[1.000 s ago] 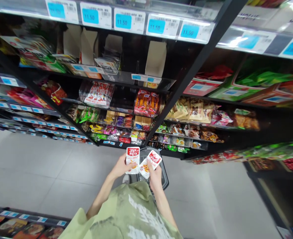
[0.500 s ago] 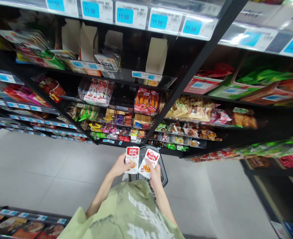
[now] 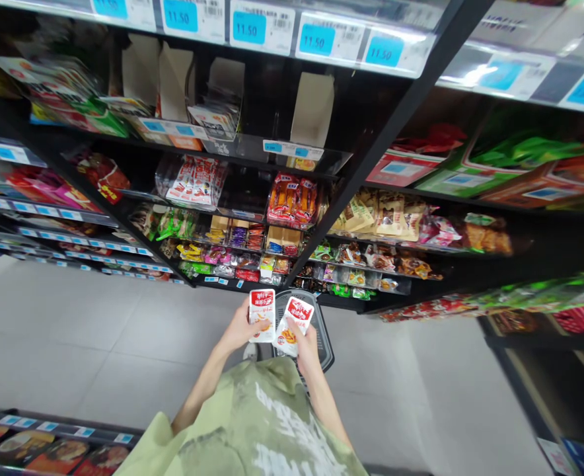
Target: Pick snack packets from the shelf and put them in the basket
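Observation:
In my left hand (image 3: 240,328) I hold a white-and-red snack packet (image 3: 262,309) upright, thumb across its front. My right hand (image 3: 308,344) grips a second white-and-red snack packet (image 3: 296,315), tilted to the right, with the thumb on its face. The two packets are side by side, their fronts turned toward me, the lower corners close together. Below and behind them a dark grey shopping basket (image 3: 326,354) is partly covered by my hands and the packets. My fingers behind the packets are hidden.
Store shelving with bagged snacks (image 3: 292,198) rises in front of me. Price labels (image 3: 316,41) line the top shelf edge. More shelves stand at right, and a low display (image 3: 59,449) is at lower left. Grey tiled floor (image 3: 138,330) lies between.
Both packets have shifted slightly to the left, the left one also a little upward. Each hand keeps its hold.

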A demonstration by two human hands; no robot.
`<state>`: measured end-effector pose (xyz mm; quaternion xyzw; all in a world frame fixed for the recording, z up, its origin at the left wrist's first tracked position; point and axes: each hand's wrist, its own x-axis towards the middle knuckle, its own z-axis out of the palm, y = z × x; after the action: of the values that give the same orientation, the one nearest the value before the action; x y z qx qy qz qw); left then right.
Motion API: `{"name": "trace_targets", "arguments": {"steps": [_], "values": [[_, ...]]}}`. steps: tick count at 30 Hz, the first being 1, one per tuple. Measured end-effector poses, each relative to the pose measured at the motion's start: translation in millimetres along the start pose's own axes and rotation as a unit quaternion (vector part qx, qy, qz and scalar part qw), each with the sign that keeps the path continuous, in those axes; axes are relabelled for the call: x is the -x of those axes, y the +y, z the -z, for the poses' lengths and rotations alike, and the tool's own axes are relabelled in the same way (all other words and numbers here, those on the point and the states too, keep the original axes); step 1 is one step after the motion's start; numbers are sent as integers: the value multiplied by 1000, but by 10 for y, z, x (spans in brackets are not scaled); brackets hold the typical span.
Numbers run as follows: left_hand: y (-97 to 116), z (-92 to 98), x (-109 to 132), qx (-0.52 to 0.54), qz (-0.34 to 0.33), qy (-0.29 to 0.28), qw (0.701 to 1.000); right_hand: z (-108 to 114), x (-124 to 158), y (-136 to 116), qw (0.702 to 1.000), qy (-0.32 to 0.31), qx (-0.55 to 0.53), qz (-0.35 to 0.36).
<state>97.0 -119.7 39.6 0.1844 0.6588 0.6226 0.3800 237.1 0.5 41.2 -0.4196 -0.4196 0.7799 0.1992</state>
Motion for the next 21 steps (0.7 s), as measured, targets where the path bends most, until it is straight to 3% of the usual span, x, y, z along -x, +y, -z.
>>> {"name": "trace_targets", "arguments": {"steps": [6,10,12,16,21], "values": [[5,-21,-24,40,9,57,998,-21,25,-10,1000,1,5,-12],[50,-41,-6,211,37,60,975,-9,22,-20,1000,-10,15,-18],[90,-51,19,333,42,28,942,1,6,-20,1000,-7,19,-16],[202,-68,88,520,64,-83,848,20,-35,-13,999,-12,33,-10],[299,-86,112,620,80,-99,774,36,-60,9,999,0,47,17]]}}
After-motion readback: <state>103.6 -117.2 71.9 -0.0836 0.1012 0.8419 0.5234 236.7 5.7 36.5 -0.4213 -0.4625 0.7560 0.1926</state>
